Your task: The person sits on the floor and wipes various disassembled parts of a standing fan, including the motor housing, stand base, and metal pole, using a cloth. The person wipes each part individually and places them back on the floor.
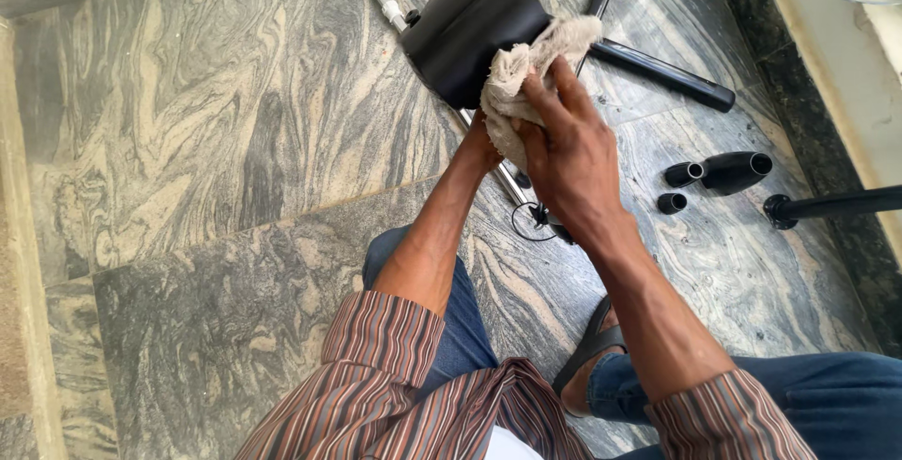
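Observation:
A black, glossy cylindrical part (467, 23) lies tilted on the marble floor, fixed to a chrome rod (512, 181). My right hand (564, 145) presses a crumpled beige cloth (526, 65) against the lower edge of the black part. My left hand (479, 145) reaches under the cloth and the black part, mostly hidden by my right hand; it seems to steady the rod or the part, and its fingers cannot be seen.
Black metal tubes (662, 70) lie at the upper right. Three short black tube caps (719, 173) rest on the floor to the right, beside another black leg (832, 204). A thin black wire loop (531, 220) lies near the rod. A dark stone border (799, 84) runs along the right.

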